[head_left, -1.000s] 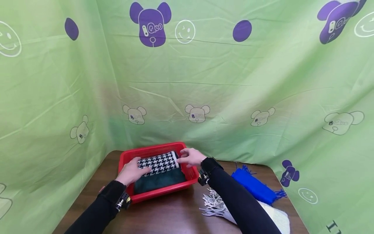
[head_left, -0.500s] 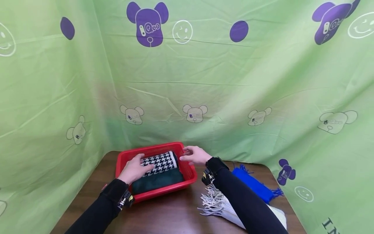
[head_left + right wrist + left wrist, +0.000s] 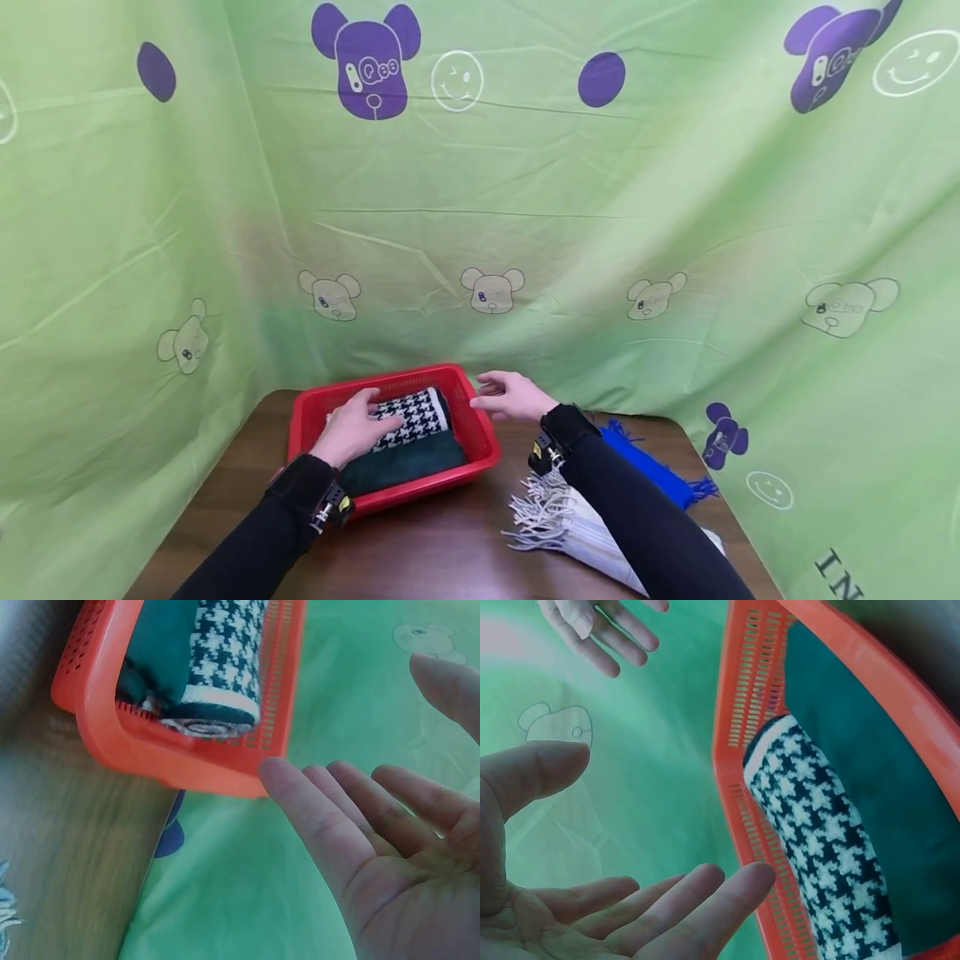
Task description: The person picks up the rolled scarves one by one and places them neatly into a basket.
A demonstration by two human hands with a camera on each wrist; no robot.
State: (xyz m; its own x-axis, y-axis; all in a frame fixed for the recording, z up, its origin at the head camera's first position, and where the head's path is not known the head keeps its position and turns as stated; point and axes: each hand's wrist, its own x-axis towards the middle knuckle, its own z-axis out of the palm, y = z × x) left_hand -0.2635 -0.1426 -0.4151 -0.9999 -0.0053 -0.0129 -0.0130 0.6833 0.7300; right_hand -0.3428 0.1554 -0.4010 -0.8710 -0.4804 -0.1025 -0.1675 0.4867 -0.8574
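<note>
A rolled black-and-white houndstooth scarf [image 3: 411, 417] lies in a red plastic basket [image 3: 471, 473], beside a folded dark green cloth [image 3: 405, 463]. Above the basket's left part is my left hand [image 3: 352, 429], fingers spread and holding nothing; it hides the scarf's left end in the head view. My right hand [image 3: 516, 397] hovers just past the basket's right rim, fingers loosely extended, palm bare in the right wrist view. In that view the scarf's rolled end [image 3: 206, 726] shows its spiral layers close to the basket wall.
Right of the basket, a folded blue scarf [image 3: 645, 462] with fringed ends lies on the brown wooden table [image 3: 427, 550]. A whitish fringed scarf [image 3: 577, 529] lies in front of it, partly under my right forearm. Green printed curtains [image 3: 555, 192] hang behind and at the sides.
My right hand has lifted away from the scarf's right end and moved right, outside the basket. My left hand has also come up off the scarf. The view has turned slightly right.
</note>
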